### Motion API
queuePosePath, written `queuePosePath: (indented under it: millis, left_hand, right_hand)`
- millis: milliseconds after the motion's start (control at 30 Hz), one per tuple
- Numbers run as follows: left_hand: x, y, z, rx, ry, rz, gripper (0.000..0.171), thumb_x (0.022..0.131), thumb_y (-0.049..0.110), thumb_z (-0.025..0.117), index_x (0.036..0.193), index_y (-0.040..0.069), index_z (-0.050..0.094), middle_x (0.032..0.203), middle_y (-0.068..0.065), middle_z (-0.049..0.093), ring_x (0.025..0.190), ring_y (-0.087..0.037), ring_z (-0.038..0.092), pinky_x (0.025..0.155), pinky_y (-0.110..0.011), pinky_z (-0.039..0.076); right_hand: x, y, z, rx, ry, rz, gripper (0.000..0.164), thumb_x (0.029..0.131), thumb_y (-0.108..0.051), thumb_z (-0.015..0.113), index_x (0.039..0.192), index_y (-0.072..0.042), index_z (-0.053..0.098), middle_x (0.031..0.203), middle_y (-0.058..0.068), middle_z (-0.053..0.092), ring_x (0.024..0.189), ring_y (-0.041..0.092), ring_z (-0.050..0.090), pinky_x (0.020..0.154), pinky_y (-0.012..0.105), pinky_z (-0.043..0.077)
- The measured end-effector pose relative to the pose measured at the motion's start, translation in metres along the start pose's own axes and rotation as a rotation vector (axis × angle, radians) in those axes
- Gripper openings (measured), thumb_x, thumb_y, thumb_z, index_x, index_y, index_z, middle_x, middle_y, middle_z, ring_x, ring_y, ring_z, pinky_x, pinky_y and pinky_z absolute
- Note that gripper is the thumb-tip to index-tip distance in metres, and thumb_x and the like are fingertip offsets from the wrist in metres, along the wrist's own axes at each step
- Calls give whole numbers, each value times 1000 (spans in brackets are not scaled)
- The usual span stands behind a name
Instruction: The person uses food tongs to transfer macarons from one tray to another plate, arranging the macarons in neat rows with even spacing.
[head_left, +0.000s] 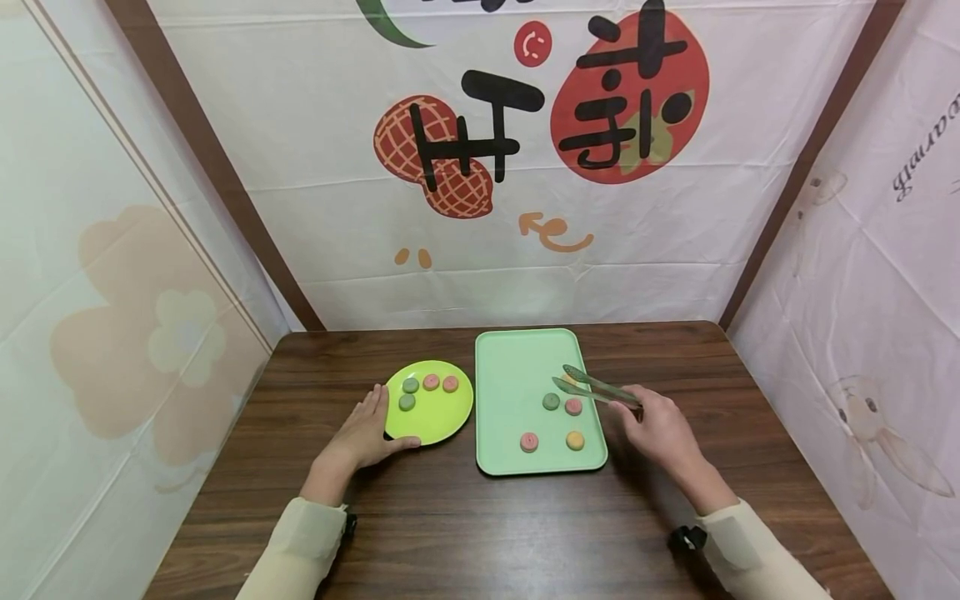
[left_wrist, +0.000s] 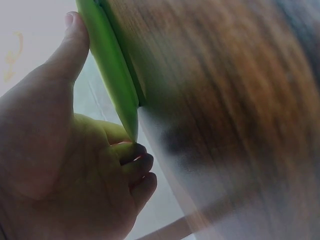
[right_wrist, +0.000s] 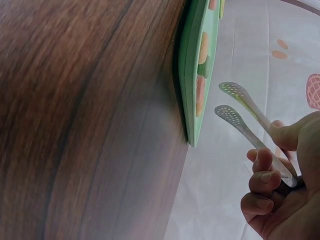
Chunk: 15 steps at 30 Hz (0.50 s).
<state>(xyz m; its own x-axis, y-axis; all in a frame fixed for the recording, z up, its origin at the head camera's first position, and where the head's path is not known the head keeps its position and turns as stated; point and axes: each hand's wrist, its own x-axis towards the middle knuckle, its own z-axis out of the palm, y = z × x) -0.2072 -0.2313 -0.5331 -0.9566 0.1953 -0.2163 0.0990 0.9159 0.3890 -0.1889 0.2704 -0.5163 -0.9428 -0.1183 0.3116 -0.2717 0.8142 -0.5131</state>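
Note:
My left hand (head_left: 367,433) rests against the left edge of a lime-green plate (head_left: 450,417), fingers extended along the rim and thumb at its near side. In the left wrist view, the thumb and fingers touch the plate's rim (left_wrist: 112,70). Two green and two pink macaron-like rounds (head_left: 431,382) lie on the plate. My right hand (head_left: 663,429) grips tongs (right_wrist: 245,117) with perforated tips, which are spread apart. They reach over the right side of a mint-green tray (head_left: 510,358), overlapping a yellow round (head_left: 570,379). Near the tips lie a green round (head_left: 551,402) and a pink one (head_left: 573,406).
Nearer on the tray lie another pink round (head_left: 529,442) and a yellow round (head_left: 575,440). Tray and plate stand side by side on a dark wooden table (head_left: 480,533). A printed cloth wall (head_left: 322,208) rises behind the table, with more cloth at both sides.

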Motion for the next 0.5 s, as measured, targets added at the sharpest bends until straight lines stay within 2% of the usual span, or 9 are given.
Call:
queuePosePath:
  millis: [300,500]
  left_hand:
    - [0,-1,1,5,3,1,133,91,73,72,166,-13,3,175,-33,3,164,-47,7,134,-58,13]
    - [1,-1,1,6,5,5,133,91,74,72,167,-13,4,175,-33,4,164,-47,8,134,-58,14]
  right_hand:
    - [-1,0,-5,-56,19,-12,31,101,-22,79,122,0,75,96,14,77,69,20,64,62,46,55]
    - [-1,-4,-8,-70,-4,8,32,101,-22,77,122,2,74,99,18,78,71,23,67,60,48,56]
